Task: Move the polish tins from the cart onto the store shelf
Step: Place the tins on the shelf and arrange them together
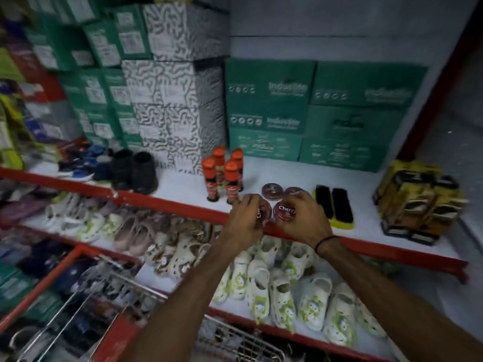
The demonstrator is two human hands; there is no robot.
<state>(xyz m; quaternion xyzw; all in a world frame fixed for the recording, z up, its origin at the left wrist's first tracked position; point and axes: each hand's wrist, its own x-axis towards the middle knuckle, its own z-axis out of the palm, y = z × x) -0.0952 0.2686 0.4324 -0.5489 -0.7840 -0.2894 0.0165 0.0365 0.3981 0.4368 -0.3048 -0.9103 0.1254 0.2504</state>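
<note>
Red-edged white shelving (pixel 167 202); pale wall (pixel 339 22) behind it. Green boxes (pixel 271 105) stacked at its back, white clogs (pixel 285 293) one tier below.

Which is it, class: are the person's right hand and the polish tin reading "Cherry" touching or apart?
Touching. The head view shows the right hand with fingers wrapped over the tin.
</note>
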